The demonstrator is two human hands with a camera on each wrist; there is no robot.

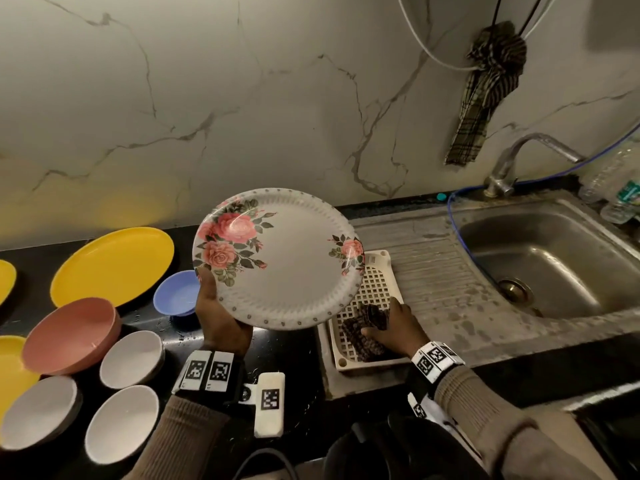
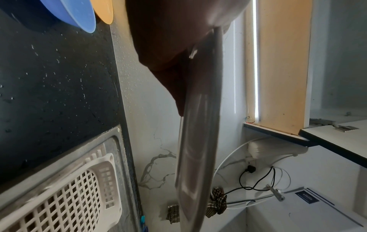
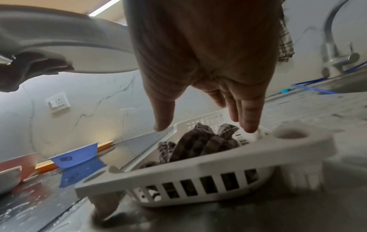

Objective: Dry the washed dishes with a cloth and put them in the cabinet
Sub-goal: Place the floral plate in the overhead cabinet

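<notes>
Head view shows me early in the job: my left hand (image 1: 221,323) grips the floral plate (image 1: 280,258) by its near-left rim, thumb on the face and fingers curled beneath, tilted up over the black tabletop (image 1: 284,358). My right hand (image 1: 394,323) reaches down into the white slotted drying tray (image 1: 346,362) on the steel drainboard. In the right wrist view its fingers (image 3: 248,122) are straight and spread just above the dark checked cloth (image 3: 198,146), thumb apart; I judge nothing is gripped yet. No wiping has begun on this plate, I'd say.

To the left sit a yellow plate (image 1: 110,265), blue bowl (image 1: 176,296), pink bowl (image 1: 72,334) and three white bowls (image 1: 133,358); droplets on the tabletop suggest they await drying. No dish in the cabinet is visible.

The plate looks like smooth, glossy melamine with a ribbed, dotted rim: slippery when wet. The cloth is soft, bunched and woven. The tray is rigid lattice plastic.
</notes>
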